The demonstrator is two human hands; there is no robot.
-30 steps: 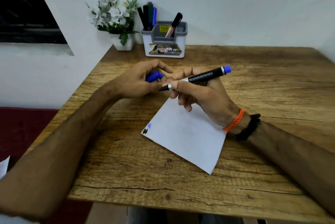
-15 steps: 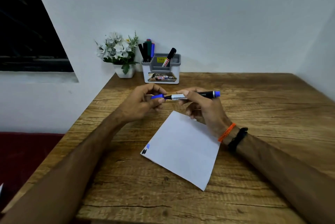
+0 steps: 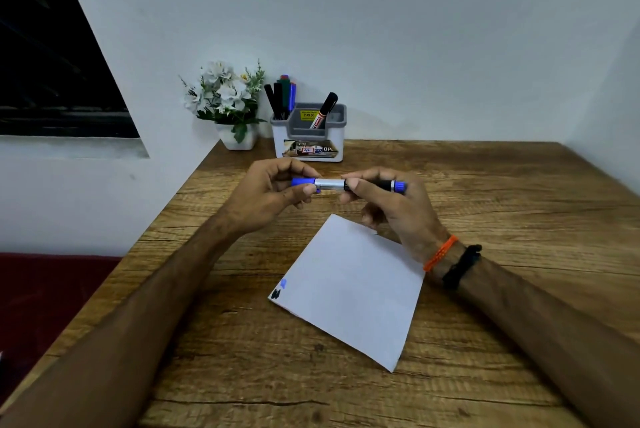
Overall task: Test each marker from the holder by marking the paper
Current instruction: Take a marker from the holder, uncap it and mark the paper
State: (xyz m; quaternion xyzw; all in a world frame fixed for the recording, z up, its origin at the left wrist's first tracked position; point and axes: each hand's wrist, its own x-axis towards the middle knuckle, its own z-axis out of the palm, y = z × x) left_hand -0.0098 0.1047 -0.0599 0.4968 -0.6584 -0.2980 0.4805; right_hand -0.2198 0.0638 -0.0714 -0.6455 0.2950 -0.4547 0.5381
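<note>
A blue marker (image 3: 332, 184) lies level between both hands above the table. My left hand (image 3: 273, 192) pinches its blue cap (image 3: 303, 182), which sits on the marker's tip. Gripping the black barrel is my right hand (image 3: 391, 206), with the blue end sticking out to the right. The white paper (image 3: 349, 289) lies below the hands and bears a black mark and a blue mark at its left corner. The grey and white holder (image 3: 308, 137) stands at the back with several markers in its left slot and a black-capped one leaning in the middle.
A white pot of white flowers (image 3: 228, 105) stands left of the holder against the wall. The wooden table (image 3: 502, 206) ends on the left, with a red surface (image 3: 52, 292) below it. Walls close the back and right.
The cap, held apart from the marker a second ago, now sits on the tip. Both hands have levelled the marker. The head has tilted up, showing more wall.
</note>
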